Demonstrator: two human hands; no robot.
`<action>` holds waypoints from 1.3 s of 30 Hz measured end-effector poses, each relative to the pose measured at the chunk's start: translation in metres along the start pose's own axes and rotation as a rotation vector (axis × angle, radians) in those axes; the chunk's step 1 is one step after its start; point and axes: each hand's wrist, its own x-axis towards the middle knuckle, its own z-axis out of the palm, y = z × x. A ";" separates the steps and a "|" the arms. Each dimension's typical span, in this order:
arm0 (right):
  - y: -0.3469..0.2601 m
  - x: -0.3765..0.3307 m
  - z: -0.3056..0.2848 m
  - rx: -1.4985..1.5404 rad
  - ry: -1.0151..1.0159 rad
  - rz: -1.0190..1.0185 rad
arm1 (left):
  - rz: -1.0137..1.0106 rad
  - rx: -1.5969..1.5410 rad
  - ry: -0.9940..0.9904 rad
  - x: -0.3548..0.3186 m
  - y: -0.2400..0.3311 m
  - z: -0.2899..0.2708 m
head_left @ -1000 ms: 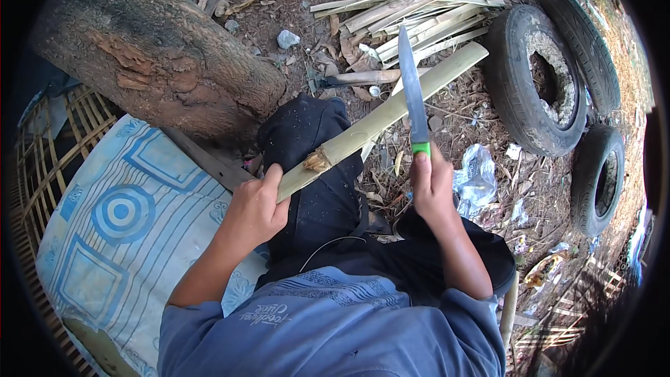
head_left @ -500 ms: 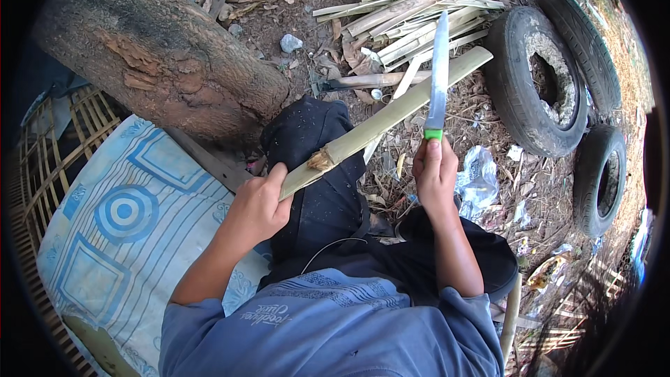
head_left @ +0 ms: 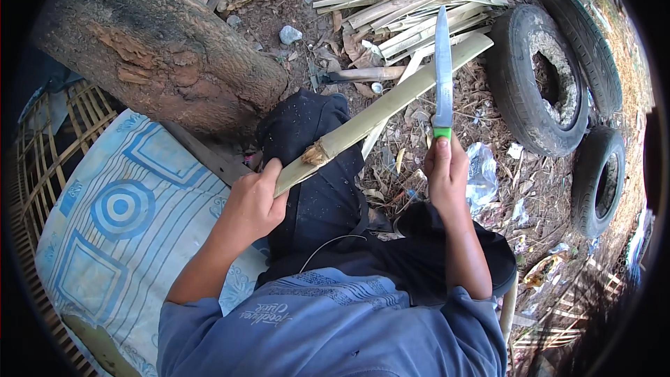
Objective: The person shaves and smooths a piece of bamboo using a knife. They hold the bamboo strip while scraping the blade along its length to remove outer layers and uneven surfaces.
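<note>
- Blue shirt [head_left: 328, 328] at the lower edge of the frame
- Left hand [head_left: 252, 202], left of centre: fingers closed around the lower-left end of a split bamboo piece [head_left: 391, 106]
- The bamboo's long axis slants from there to the upper right, across a dark trouser knee [head_left: 300, 126]; its brown knot [head_left: 314, 153] sits just beyond those fingers, most of its length past them
- Right hand [head_left: 447, 174], right of centre: fingers wrapped about a green-handled knife [head_left: 444, 77], lower in the frame than the bamboo and apart from it
- The blade points to the top, passing before the bamboo; whether they touch I cannot tell
- Pale strips [head_left: 408, 3], upper middle, on the ground
</note>
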 end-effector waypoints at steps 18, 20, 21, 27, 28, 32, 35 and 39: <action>0.013 -0.003 0.010 0.114 0.128 -0.014 | 0.025 0.024 -0.022 0.003 0.006 0.002; 0.007 0.001 -0.008 -0.029 0.083 -0.071 | 0.032 0.051 -0.009 0.004 0.005 0.000; 0.004 0.005 -0.014 -0.075 0.053 -0.071 | 0.023 0.036 -0.011 0.003 0.002 -0.003; 0.007 0.007 -0.006 0.003 0.077 -0.083 | 0.019 0.011 0.005 0.005 0.006 -0.002; 0.005 0.010 -0.015 0.064 0.096 -0.033 | 0.018 0.008 -0.008 0.003 0.007 0.000; 0.017 0.004 0.006 0.077 0.100 -0.046 | 0.002 0.008 -0.031 0.006 0.003 -0.004; 0.008 0.008 -0.028 0.197 0.100 0.069 | -0.002 0.012 0.002 0.002 0.003 0.000; 0.009 0.000 0.001 -0.111 -0.031 -0.144 | 0.009 0.002 -0.017 0.003 0.005 -0.001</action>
